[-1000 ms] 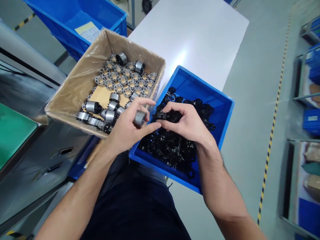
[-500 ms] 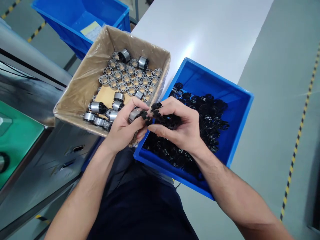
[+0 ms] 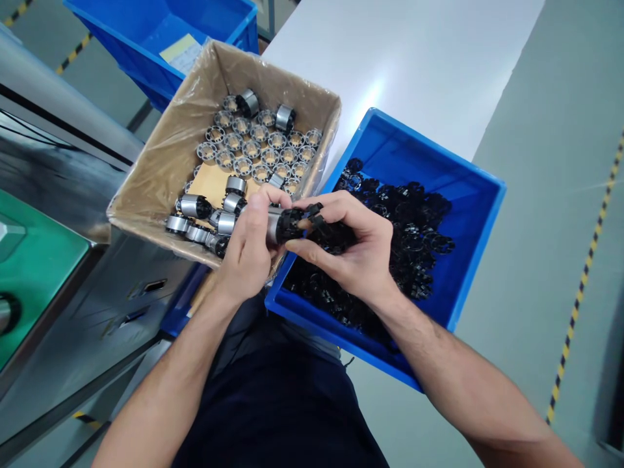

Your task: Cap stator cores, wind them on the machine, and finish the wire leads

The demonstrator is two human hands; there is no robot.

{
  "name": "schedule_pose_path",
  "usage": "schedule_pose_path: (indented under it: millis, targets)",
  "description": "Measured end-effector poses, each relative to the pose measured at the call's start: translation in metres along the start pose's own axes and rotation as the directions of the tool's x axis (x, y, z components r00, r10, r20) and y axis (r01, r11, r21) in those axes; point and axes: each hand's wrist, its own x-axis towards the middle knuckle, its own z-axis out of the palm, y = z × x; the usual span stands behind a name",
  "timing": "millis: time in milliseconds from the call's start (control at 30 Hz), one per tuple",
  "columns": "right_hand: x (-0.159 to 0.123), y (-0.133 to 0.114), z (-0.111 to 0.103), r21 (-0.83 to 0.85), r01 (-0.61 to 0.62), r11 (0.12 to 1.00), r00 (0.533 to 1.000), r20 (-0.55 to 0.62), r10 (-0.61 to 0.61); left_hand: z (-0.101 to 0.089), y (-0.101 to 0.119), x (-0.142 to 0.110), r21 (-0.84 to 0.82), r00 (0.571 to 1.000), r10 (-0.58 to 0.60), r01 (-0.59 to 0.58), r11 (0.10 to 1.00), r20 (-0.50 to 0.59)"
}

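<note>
My left hand (image 3: 251, 244) is closed around a silver stator core (image 3: 273, 229), above the near right corner of the lined carton (image 3: 146, 172). A black slotted plastic end ring (image 3: 289, 225) sits on the core's right end. Thumb and fingers of my right hand (image 3: 358, 240) pinch around this end. Another black plastic piece (image 3: 318, 220) is in my right fingers, just right of the core. Both hands meet over the gap between the carton and the blue bin (image 3: 475, 227), which holds a heap of black plastic rings (image 3: 404, 227).
Bare silver cores (image 3: 251, 148) stand in rows inside the carton, and several black-ended cores (image 3: 195, 206) lie at its near side. A white table (image 3: 414, 58) extends behind. At left is a metal machine with a green top (image 3: 39, 273); another blue bin (image 3: 160, 32) stands at back left.
The black pieces in my right hand have come left to the core, and one ring now sits on its end. My left hand has turned, its thumb now on top. The view has shifted slightly.
</note>
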Motion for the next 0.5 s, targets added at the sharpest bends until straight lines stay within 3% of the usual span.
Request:
schedule_pose_path:
  millis: [67,200,333,500]
  targets:
    - [-0.0021,0.0016,0.0056,0.018,-0.026,0.999,0.999,-0.026,0.027,-0.0014,-0.0013,-0.0008,0.007,1.000,0.020,-0.020,1.000,0.001]
    - [-0.0043,0.0037,0.0116,0.084,-0.061,0.995,0.994,-0.086,0.068,-0.0066,-0.0035,0.0016,-0.139,0.995,0.015,-0.001,0.990,0.095]
    - [-0.0060,0.0062,0.0129,0.121,-0.109,0.987,0.990,-0.074,0.118,-0.0063,-0.0023,0.0016,-0.174,0.990,0.017,0.008,0.985,0.140]
    - [-0.0048,0.0053,0.0097,0.106,0.014,0.994,0.998,-0.070,-0.006,-0.0051,-0.0019,0.0012,-0.167,0.984,0.044,-0.015,0.986,0.171]
